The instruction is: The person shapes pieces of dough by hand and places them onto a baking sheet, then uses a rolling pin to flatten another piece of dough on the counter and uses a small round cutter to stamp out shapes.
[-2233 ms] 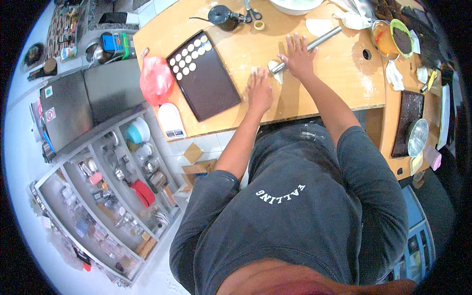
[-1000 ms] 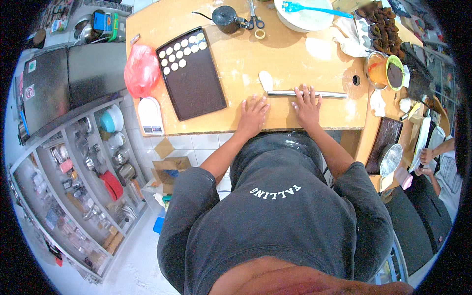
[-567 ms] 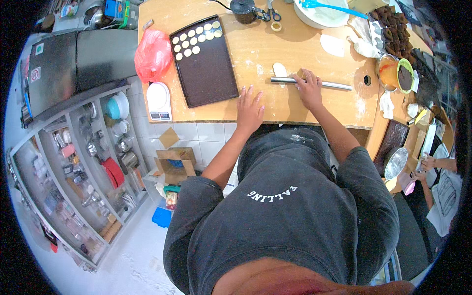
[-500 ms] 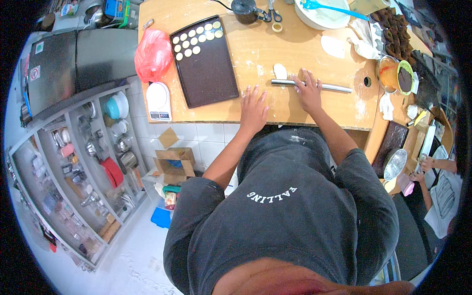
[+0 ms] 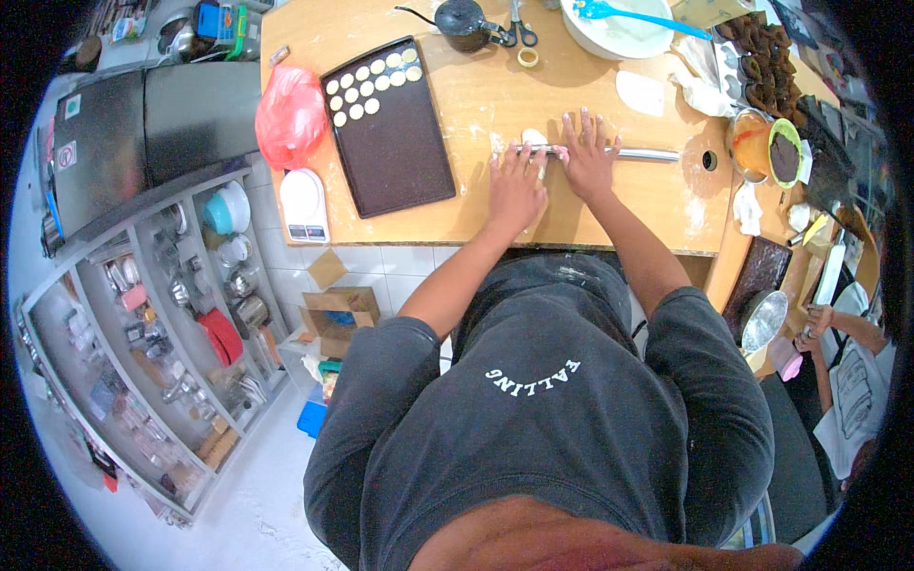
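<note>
Near edge of the tan wooden tabletop runs under both forearms; we see bare, flour-dusted surface between that edge and the rod's right half, a bare strip between the black rectangular tray and the left hand, and open room beyond the fingers. The shiny silver metal rod lies roughly along the near edge, its right end short of a round dark hole. We read both hands as palm-down, fingers extended and loosely spread, not clenched: left fingertips over the rod's left end, right hand across its middle. Small flat off-white dough piece shows just beyond the rod's left end; rod and left fingers hide its near part. Palm contact: can't tell. White round bowl is cut off up top.
</note>
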A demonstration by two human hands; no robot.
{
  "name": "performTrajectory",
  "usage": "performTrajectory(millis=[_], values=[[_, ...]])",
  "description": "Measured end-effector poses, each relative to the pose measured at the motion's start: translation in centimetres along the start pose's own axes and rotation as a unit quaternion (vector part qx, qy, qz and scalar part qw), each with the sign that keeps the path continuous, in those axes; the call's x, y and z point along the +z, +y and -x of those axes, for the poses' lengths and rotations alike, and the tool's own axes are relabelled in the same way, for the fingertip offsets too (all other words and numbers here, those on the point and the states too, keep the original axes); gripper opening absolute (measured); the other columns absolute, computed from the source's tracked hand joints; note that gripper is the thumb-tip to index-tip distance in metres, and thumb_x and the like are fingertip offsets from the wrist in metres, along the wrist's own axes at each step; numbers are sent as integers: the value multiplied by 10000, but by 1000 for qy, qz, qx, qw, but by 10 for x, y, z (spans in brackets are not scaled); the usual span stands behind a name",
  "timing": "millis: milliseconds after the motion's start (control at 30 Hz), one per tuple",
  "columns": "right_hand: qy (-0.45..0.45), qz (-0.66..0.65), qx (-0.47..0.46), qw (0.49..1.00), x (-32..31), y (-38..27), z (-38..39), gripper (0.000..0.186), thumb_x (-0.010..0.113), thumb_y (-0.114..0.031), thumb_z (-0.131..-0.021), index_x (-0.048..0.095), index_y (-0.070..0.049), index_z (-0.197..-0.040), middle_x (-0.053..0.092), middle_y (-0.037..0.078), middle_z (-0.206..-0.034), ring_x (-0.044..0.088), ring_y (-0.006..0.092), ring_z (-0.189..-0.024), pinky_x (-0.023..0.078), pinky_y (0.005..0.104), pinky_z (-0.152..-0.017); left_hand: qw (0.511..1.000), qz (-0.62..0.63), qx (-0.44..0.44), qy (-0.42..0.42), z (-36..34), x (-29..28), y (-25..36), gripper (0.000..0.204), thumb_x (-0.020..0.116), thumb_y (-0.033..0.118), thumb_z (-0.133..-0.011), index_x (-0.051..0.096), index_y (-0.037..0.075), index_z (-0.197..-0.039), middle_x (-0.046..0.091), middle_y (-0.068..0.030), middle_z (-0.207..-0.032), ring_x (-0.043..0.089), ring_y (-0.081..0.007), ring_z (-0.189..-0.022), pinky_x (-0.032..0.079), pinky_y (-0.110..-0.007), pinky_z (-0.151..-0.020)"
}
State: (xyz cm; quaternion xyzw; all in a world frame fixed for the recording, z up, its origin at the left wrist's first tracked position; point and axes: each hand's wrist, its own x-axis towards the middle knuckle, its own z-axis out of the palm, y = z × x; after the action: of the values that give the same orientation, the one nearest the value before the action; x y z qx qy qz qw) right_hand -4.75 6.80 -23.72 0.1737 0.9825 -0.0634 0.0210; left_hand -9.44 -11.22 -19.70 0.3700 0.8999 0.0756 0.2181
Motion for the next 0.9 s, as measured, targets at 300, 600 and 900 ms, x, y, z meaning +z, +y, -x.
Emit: performTrajectory(millis=[300, 600, 900], values=[[37, -25, 33, 998, 19, -10, -19, 629, 518, -520, -1040, 399, -294, -1614, 310, 107, -1697, 299, 388, -1538, 213, 720, -1168, 999, 28, 2, 16, -26, 9, -17, 1052, 708, 608, -870, 264, 59, -1650, 144, -149, -1750, 102, -407, -1606, 90, -662, -1260], [55, -40, 43, 997, 15, -9, -71, 614, 445, -474, -1065, 409, -190, -1609, 317, 151, -1685, 289, 378, -1551, 198, 700, -1205, 1000, -11, 14, -18, -71, -23, -31, 1363, 798, 785, -642, 222, 96, -1667, 122, -171, -1748, 89, -402, -1611, 112, -682, -1249], [35, -14, 56, 998, 10, -11, -102, 615, 448, -451, -1050, 416, -194, -1608, 308, 168, -1690, 271, 377, -1561, 199, 726, -1194, 1000, -16, 18, -16, -93, -35, -43, 1382, 801, 794, -620, 172, 176, -1685, 138, -179, -1746, 103, -393, -1613, 95, -727, -1227]])
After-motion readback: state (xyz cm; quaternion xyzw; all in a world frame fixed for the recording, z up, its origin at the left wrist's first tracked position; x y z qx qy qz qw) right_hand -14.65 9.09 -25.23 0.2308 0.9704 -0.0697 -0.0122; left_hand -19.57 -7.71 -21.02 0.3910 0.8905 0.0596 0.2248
